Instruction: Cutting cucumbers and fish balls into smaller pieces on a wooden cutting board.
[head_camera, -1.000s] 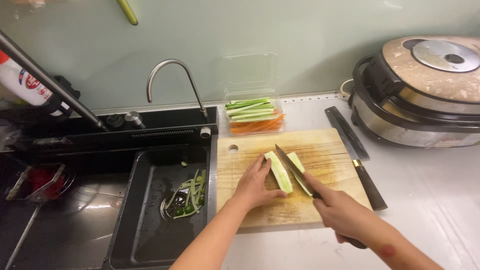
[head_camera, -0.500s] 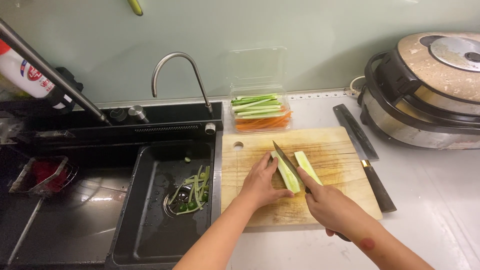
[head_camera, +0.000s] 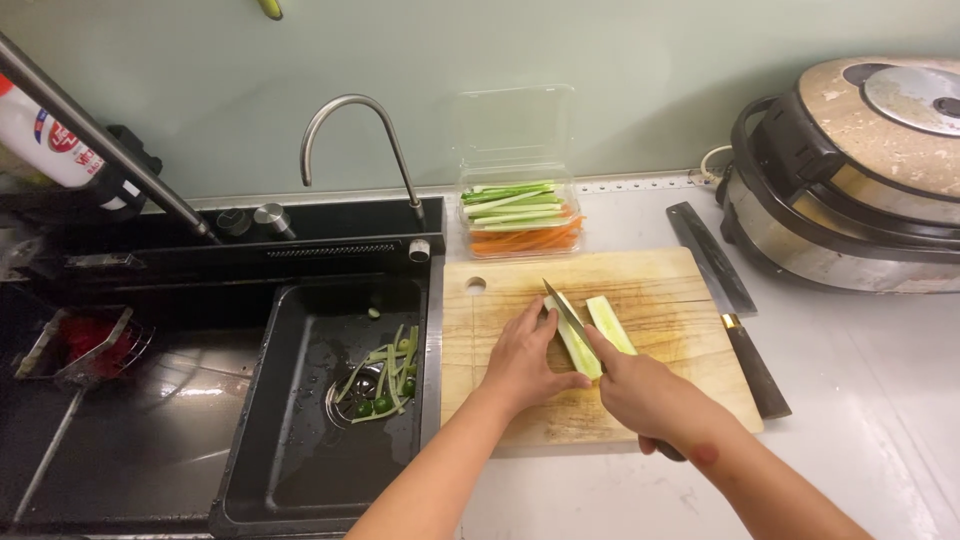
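A halved length of cucumber (head_camera: 578, 343) lies on the wooden cutting board (head_camera: 680, 290), near the board's middle, its long axis running from the near edge toward the far left corner. Its cut flesh is pale green and moist, the skin a darker green line along the side. A second cucumber strip (head_camera: 611, 324) lies just beside it on the right, parallel and flat side up.

The left hand (head_camera: 525, 360) rests on the board with fingers laid against the left side of the halved piece, pinning it down. The right hand (head_camera: 640, 395) is closed around the dark handle of a knife (head_camera: 566, 310), whose narrow steel blade runs lengthwise along the cucumber, tip pointing to the far left.

The board is light, scored wood with a round hole at its far left corner. Off its right edge a long sheathed blade (head_camera: 728, 305) lies on the white counter (head_camera: 880, 400), roughly parallel to that edge.

Beyond the board's far edge stands a clear plastic box (head_camera: 516, 130) with its lid up, holding green cucumber sticks (head_camera: 512, 200) stacked over orange carrot sticks (head_camera: 525, 238). At the right is a large round cooker (head_camera: 860, 180) with a worn metal lid.

Left of the board, a black sink (head_camera: 300, 400) holds green peelings (head_camera: 380, 375) around its drain, under a curved steel tap (head_camera: 350, 130).
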